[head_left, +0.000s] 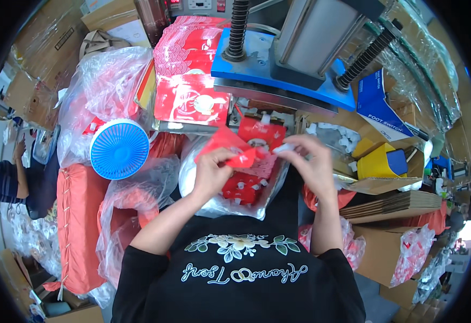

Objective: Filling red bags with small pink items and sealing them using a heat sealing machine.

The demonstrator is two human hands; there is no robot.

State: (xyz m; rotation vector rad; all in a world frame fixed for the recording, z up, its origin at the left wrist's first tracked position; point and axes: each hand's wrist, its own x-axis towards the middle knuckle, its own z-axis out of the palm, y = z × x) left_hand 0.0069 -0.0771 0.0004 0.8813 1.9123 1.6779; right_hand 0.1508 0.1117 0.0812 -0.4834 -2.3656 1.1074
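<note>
A thin red piece (223,141) (white-marked) slants, pinched by the fingers (222,154) of the left hand (212,172).

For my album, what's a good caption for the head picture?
Left hand holding a red packet, right hand close by, near a fan and blue machine.

Smooth plastic-looking pouch (223,141), satin metal cylinder (315,37), matt cardboard stack (397,206)

Right hand (312,159): blurred; the whitish item (283,148) at its fingertips cannot be identified. Red piece (223,141) in the left hand (212,171): blurred, partly covered by the fingers. Press (316,35): cut off by the upper picture edge. Worktop (189,128) behind its front edge: hidden by red sheets (192,70).
</note>
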